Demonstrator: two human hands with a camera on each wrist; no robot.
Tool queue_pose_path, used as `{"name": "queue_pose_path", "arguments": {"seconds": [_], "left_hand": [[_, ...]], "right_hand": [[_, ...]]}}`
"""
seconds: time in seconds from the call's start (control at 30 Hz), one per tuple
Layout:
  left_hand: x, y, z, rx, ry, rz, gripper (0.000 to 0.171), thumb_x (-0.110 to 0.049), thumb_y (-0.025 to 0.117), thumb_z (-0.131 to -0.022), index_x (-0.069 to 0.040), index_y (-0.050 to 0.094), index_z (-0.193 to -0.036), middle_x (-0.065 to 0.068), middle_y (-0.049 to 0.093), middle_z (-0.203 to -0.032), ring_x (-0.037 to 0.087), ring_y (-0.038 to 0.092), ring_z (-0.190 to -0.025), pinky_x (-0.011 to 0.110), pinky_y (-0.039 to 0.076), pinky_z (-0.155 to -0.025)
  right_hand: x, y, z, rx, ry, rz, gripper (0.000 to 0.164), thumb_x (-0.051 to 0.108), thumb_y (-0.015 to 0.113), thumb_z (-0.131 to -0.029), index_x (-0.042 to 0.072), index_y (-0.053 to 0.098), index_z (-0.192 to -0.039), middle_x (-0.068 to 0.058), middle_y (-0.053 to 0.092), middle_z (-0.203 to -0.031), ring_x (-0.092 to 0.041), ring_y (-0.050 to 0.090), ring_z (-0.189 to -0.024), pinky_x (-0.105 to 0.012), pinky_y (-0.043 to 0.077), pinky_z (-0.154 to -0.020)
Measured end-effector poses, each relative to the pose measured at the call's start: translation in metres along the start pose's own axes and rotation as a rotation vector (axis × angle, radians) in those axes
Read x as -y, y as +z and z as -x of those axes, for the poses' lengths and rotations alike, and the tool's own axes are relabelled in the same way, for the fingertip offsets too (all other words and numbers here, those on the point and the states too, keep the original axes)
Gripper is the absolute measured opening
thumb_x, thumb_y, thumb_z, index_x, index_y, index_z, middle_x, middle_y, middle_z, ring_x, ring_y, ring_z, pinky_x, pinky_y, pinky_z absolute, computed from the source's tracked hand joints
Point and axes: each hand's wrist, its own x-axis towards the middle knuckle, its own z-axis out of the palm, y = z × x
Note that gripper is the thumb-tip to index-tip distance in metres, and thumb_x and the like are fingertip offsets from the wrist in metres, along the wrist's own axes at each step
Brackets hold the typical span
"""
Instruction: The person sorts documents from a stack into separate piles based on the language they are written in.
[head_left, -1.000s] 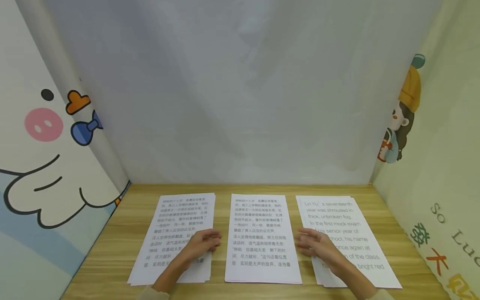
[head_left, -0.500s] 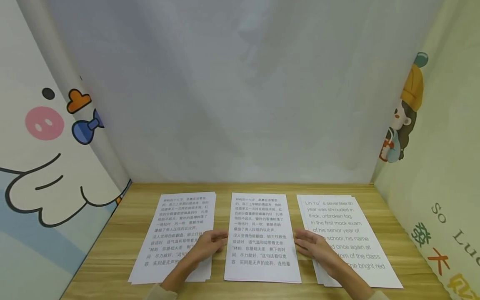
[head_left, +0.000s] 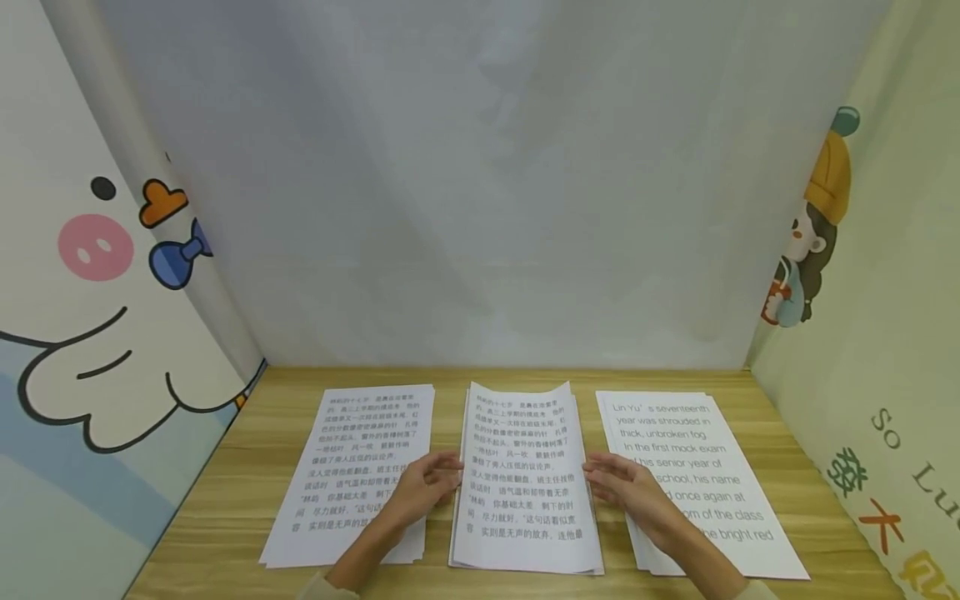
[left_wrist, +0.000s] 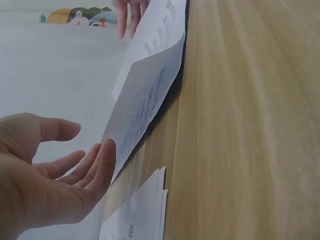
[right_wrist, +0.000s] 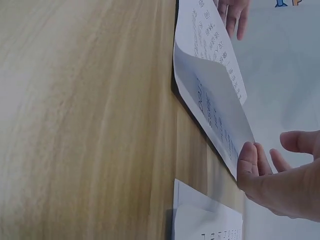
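Observation:
The top printed sheet (head_left: 525, 500) of the middle paper stack bows upward along both long sides, its far corners lifted. At its left edge is my left hand (head_left: 423, 490), fingertips touching the sheet and thumb held apart. My right hand (head_left: 633, 493) touches the opposite edge the same way. Seen from the left wrist, the raised sheet (left_wrist: 142, 95) meets the fingertips of the left hand (left_wrist: 60, 175), and print shows on its underside. From the right wrist, the right hand's fingers (right_wrist: 248, 160) support the other lifted side.
To the left lies a stack of papers (head_left: 352, 467) printed in Chinese, its sheets slightly uneven. On the right, another stack (head_left: 697, 458) bears large English print. All three rest on a wooden table (head_left: 225, 467) before a pale back wall (head_left: 480, 208), between decorated side panels.
Both hands have moved inward to the middle stack's sides. Its top sheet, flat before, now curves up at the edges and far corners. The side stacks stay put.

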Motion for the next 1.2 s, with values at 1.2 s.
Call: {"name": "queue_pose_path", "arguments": {"seconds": [1.2], "left_hand": [[0.006, 0.005, -0.001, 0.132, -0.093, 0.150, 0.064, -0.008, 0.057, -0.099, 0.009, 0.029, -0.154, 0.029, 0.052, -0.148, 0.026, 0.072, -0.108, 0.036, 0.062, -0.087]], "right_hand": [[-0.015, 0.012, 0.004, 0.102, 0.064, -0.045, 0.074, 0.011, 0.063, -0.099, -0.007, 0.022, -0.158, -0.025, 0.055, -0.146, -0.020, 0.073, -0.103, -0.033, 0.062, -0.083]]}}
